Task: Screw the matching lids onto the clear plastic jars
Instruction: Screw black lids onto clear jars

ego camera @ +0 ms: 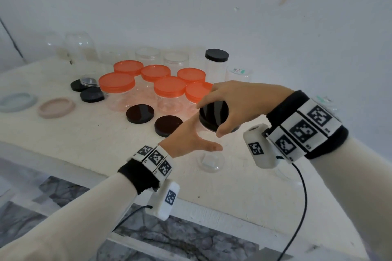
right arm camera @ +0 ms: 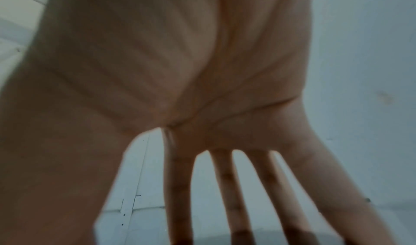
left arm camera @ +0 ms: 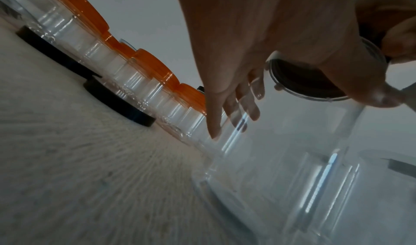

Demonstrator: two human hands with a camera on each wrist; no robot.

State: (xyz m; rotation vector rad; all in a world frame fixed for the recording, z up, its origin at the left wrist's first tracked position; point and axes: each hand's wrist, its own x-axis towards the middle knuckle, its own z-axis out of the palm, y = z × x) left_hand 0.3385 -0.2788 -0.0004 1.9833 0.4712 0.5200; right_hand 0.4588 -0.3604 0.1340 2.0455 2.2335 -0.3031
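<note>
A clear plastic jar point(ego camera: 210, 154) stands near the front of the white table point(ego camera: 84, 133), with a black lid point(ego camera: 212, 112) on its mouth. My right hand point(ego camera: 211, 119) comes down from above, its thumb and fingers curled round the lid's rim. My left hand point(ego camera: 206, 135) holds the jar's wall from the left, thumb in front and fingers behind. In the left wrist view those fingers point(left arm camera: 247, 106) show through the jar point(left arm camera: 292, 159) under the lid point(left arm camera: 303, 81). The right wrist view shows only the right hand point(right arm camera: 225, 177), palm and spread fingers.
Several clear jars with orange lids point(ego camera: 169, 87) cluster just behind the hands. Two loose black lids point(ego camera: 140, 113) point(ego camera: 167, 125) lie to the left. A tall black-lidded jar point(ego camera: 216, 61) and lidless jars point(ego camera: 148, 55) stand by the wall. Grey point(ego camera: 17, 101) and pink point(ego camera: 56, 107) lids lie far left.
</note>
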